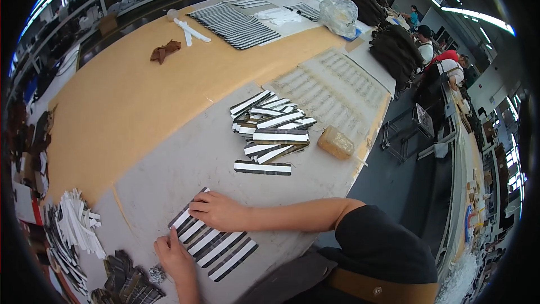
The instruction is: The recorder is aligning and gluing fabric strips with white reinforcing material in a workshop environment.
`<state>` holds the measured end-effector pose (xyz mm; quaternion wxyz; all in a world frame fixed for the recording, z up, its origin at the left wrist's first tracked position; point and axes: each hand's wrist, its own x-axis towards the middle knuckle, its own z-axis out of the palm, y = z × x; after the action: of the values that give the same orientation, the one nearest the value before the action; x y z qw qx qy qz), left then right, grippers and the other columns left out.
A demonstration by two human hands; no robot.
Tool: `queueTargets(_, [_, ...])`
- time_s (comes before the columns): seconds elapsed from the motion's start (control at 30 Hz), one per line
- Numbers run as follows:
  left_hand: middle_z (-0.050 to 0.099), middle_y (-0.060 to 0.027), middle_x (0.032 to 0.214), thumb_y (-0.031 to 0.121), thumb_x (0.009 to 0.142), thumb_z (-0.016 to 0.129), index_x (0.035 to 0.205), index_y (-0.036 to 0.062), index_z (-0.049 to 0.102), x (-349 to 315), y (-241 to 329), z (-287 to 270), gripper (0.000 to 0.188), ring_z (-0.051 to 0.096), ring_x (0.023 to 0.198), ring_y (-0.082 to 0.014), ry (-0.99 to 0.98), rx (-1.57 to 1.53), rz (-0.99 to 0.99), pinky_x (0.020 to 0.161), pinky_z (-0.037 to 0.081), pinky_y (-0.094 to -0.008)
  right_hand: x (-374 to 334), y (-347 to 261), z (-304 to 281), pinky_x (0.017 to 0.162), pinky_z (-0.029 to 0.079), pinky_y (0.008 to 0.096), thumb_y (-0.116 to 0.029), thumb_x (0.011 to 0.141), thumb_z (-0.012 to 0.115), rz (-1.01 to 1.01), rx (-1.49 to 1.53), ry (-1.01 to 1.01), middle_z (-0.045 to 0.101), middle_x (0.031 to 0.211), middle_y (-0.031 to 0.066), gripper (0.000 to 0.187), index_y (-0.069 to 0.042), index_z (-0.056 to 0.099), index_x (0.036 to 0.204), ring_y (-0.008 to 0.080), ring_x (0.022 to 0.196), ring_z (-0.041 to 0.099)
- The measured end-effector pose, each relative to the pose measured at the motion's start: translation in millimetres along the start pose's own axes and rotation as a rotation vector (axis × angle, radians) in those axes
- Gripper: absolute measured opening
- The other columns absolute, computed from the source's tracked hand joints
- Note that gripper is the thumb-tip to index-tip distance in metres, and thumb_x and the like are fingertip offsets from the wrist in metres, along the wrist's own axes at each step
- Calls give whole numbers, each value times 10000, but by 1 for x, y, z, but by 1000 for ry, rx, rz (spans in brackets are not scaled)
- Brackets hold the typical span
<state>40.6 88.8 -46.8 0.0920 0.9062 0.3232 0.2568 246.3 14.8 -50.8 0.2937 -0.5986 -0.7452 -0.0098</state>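
On the grey work surface lies a slanted row of dark fabric strips with white bands [232,260], set side by side. At its far left end my right hand [216,212] has its fingers bent down and closed on the outermost strip [182,217]. My left hand [175,259] pinches the near end of that same strip, the index finger stretched along it. The undersides of both hands' fingertips are hidden. Beyond my hands sits a loose pile of similar strips [281,121], with one single strip [262,168] apart in front.
A yellowish wrapped block [336,142] sits right of the pile. White strips [79,222] and dark plaid cloth [132,281] lie at the near left. Farther off are a brown scrap [165,51], rows of striped strips [233,25] and a clear plastic bag [338,16]. Other people work beyond.
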Motion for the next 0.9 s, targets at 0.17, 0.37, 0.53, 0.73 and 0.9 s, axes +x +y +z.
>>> queueTargets(0.17, [475, -135, 873, -82, 775, 559, 1138, -9, 652, 0, -3, 1, 382, 495, 817, -317, 16, 11, -1, 674, 444, -416, 1, 0, 4, 938, 431, 358, -95, 759, 614, 7, 19, 6, 590, 1140, 79, 342, 6, 642, 1084, 249, 1112, 513])
queueTargets(0.37, [476, -140, 874, -87, 770, 556, 1126, -17, 656, 1, 1, -2, 377, 495, 815, -316, 5, 10, -16, 679, 445, -415, 1, 0, 5, 939, 428, 359, -104, 772, 614, 17, 16, -16, 589, 1147, 71, 335, -5, 645, 1090, 245, 1118, 508])
queueTargets(0.53, [478, -140, 864, -87, 780, 564, 1143, -18, 652, 1, 0, -1, 380, 499, 807, -313, 8, -8, -31, 699, 439, -406, 0, 2, 6, 942, 424, 362, -118, 775, 619, 20, 19, -30, 589, 1148, 70, 336, -4, 647, 1090, 247, 1119, 505])
queueTargets(0.73, [479, -140, 852, -92, 789, 568, 1154, -24, 649, 0, 0, -1, 380, 502, 794, -305, 21, -13, -33, 718, 434, -395, 0, 2, 7, 941, 422, 362, -125, 783, 612, 24, 21, -36, 590, 1145, 71, 333, -6, 648, 1092, 246, 1112, 505])
queueTargets(0.9, [480, -138, 848, -96, 789, 571, 1152, -23, 651, 0, 0, -1, 379, 504, 791, -303, 24, -10, -34, 715, 435, -394, 0, 2, 8, 939, 421, 365, -127, 786, 608, 21, 19, -27, 592, 1137, 70, 326, -4, 652, 1084, 244, 1109, 507])
